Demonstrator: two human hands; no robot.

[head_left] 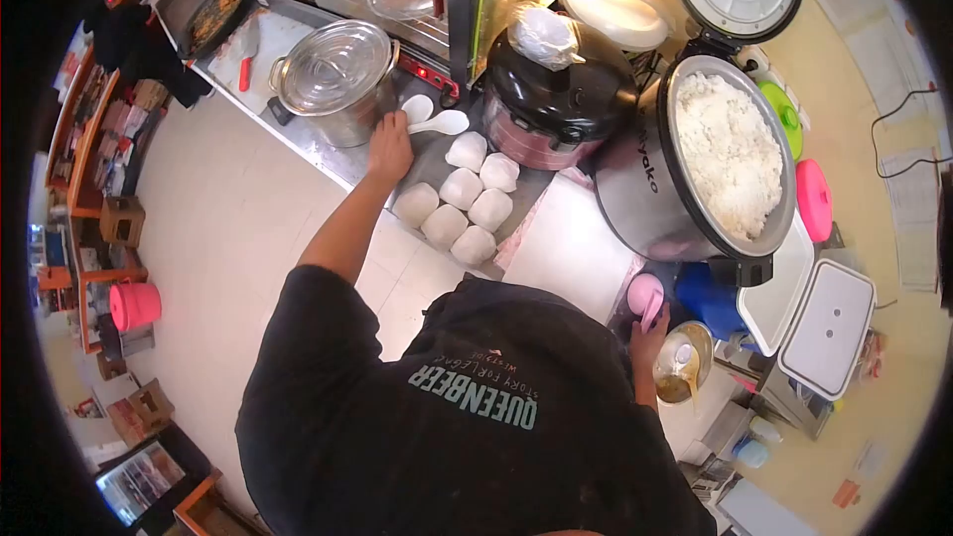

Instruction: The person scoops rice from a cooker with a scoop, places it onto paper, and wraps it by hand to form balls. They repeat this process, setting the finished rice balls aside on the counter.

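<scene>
My left hand (390, 148) is closed at the handle end of a white spoon (443, 123), beside the lidded steel pot (336, 69). A second white spoon (417, 108) lies just behind it. Several white wrapped rice portions (461, 189) sit on the metal counter to the right of this hand. My right hand (649, 337) is at the counter's near right, its fingers round a pink item (651, 312) beside a round pink thing (643, 292). Next to that hand stands a metal bowl (684, 362) with brownish liquid. White paper (568, 238) lies between the hands.
A large open cooker (730, 154) full of white rice stands at the right, its lid raised. A black cooker (561, 89) stands beside it. A red-handled knife (245, 69) lies at the far left. Another person (139, 50) stands beyond the counter.
</scene>
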